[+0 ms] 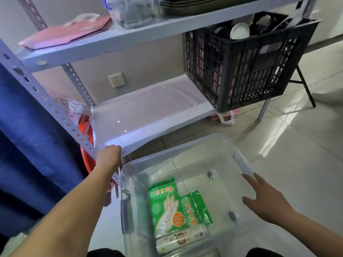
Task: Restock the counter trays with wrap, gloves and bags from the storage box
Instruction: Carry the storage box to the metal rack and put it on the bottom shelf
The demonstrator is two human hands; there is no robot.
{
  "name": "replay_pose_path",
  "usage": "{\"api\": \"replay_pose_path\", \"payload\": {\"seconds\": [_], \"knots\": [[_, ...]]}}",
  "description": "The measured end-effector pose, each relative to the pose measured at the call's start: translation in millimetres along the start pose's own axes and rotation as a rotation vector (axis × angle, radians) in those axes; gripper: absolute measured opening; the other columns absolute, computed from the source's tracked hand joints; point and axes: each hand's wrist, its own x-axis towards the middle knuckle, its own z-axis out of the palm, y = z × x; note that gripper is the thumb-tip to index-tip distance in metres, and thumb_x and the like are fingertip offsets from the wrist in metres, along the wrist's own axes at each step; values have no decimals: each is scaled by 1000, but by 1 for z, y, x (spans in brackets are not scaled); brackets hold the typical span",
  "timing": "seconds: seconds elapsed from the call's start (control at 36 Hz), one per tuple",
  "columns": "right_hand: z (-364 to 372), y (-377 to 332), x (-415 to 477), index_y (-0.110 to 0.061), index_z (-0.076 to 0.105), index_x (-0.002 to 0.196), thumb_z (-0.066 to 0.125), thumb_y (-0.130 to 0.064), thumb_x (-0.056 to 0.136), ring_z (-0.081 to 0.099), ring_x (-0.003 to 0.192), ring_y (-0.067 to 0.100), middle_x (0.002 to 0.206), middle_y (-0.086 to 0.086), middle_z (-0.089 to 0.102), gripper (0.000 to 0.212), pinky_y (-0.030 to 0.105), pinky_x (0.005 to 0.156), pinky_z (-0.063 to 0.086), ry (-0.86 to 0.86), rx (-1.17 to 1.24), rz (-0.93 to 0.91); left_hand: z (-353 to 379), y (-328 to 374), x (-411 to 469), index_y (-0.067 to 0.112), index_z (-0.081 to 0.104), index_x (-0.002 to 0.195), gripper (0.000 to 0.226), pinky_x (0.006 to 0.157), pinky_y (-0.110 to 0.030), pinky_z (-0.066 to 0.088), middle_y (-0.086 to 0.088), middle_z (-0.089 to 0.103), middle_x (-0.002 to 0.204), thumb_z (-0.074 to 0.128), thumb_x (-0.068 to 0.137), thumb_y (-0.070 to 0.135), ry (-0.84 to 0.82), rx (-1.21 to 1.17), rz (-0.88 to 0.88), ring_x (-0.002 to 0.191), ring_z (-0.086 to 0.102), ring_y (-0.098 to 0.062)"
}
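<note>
The clear storage box (pixel 241 162) in the lower middle of the frame holds two green glove packets (pixel 167 206) printed with a white hand and an orange disc, and a white roll (pixel 181 238) with brown print. At upper right sits a black lattice crate (pixel 246 65); at upper left lies a pink bag (pixel 61 34). Down the left edge hangs deep blue cloth (pixel 24 145), with an orange-red basin (pixel 85 130) beside it.

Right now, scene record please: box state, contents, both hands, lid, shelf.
storage box: clear, lid off, on the tiled floor
contents: two green glove packs, one roll at the near side
left hand: gripping the corner of the clear lid, which lies on the lower shelf
right hand: open, fingers spread, at the box's right rim, holding nothing
black crate: on the same shelf, right of the lid
</note>
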Motion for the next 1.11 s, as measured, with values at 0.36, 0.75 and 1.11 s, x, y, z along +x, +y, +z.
{"api": "replay_pose_path", "payload": {"seconds": [0.36, 0.75, 1.11], "knots": [[-46, -26, 5, -25, 37, 147, 71, -34, 84, 48, 127, 25, 148, 6, 46, 72, 38, 98, 41, 134, 468, -105, -137, -2, -125, 14, 61, 99, 28, 53, -35, 47, -7, 68, 104, 75, 79, 1, 749, -442, 113, 79, 64, -33], [-116, -68, -13, -31, 41, 140, 76, -30, 83, 55, 119, 24, 137, 1, 55, 67, 46, 98, 49, 393, 1310, -187, -290, -53, -202, 40, 62, 121, 44, 93, -15, 51, 31, 65, 108, 78, 85, 20, 1032, -941, 274, 102, 63, 2], [-142, -34, -63, -30, 70, 101, 79, -22, 80, 65, 78, 22, 83, 1, 71, 24, 42, 74, 54, 194, 999, -147, -181, -90, -161, 12, 73, 107, 18, 34, -14, 40, 12, 67, 56, 71, 90, 14, 354, -1298, -310, 37, 51, 3]]}}
